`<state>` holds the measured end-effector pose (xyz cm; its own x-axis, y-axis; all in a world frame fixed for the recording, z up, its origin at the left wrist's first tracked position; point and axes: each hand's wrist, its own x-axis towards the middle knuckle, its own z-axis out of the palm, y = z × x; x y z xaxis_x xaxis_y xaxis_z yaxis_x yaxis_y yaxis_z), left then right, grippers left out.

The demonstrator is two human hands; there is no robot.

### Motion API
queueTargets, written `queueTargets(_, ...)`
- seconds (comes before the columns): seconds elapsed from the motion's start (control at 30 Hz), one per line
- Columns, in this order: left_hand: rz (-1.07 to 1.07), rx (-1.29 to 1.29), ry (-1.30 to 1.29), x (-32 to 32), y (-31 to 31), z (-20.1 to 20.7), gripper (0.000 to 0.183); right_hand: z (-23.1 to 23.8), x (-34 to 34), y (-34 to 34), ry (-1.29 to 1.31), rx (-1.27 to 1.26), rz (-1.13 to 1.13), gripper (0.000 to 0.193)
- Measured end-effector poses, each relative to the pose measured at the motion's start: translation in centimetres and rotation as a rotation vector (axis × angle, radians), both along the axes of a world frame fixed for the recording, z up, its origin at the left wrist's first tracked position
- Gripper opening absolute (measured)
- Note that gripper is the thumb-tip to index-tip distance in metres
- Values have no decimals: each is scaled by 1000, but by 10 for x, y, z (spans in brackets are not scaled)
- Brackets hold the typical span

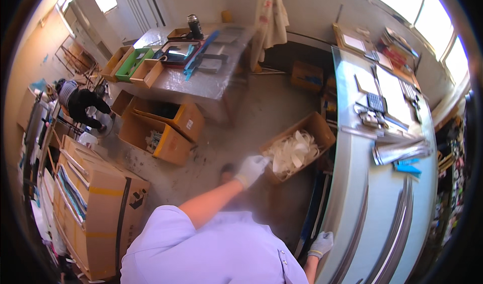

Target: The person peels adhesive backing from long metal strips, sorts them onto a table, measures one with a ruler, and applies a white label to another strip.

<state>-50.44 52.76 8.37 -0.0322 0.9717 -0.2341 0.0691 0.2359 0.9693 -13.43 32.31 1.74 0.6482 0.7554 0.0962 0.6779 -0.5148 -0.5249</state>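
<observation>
My left hand, in a white glove, reaches out over the floor at the near left corner of a cardboard box. Its fingers are drawn together beside the loose, curled white strips heaped in that box; whether a strip is between them cannot be made out. Lower right, my gloved right hand is at the left edge of a long glass-topped table, fingers loosely bent, with no object visible in them. Nearest to it on the tabletop lie long dark strips.
Toward the table's far end lie a calculator, papers and metal strips. Open cartons stand left of centre, below a silvery table with trays and a flask. A large carton is near left. Another person bends at far left.
</observation>
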Motion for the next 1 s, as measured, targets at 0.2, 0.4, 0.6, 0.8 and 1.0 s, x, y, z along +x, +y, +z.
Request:
queueTargets(0.2, 190, 35, 171, -157, 133, -34, 30, -9, -141, 100, 67, -138, 69, 29)
queueTargets(0.4, 585, 217, 633, -358, 263, -75, 23, 6, -268, 195, 45, -277, 275, 31)
queueTargets(0.6, 760, 110, 888, -489, 381, -76, 20, 45, -318, 238, 10, -503, 257, 33)
queueTargets(0.8, 605, -106, 1293, -499, 445, -81, 40, 39, -315, 258, 45, -591, 164, 33)
queueTargets(1.0, 711, -65, 1151, -507, 447, -100, 33, 55, -335, 290, 86, -607, 178, 36)
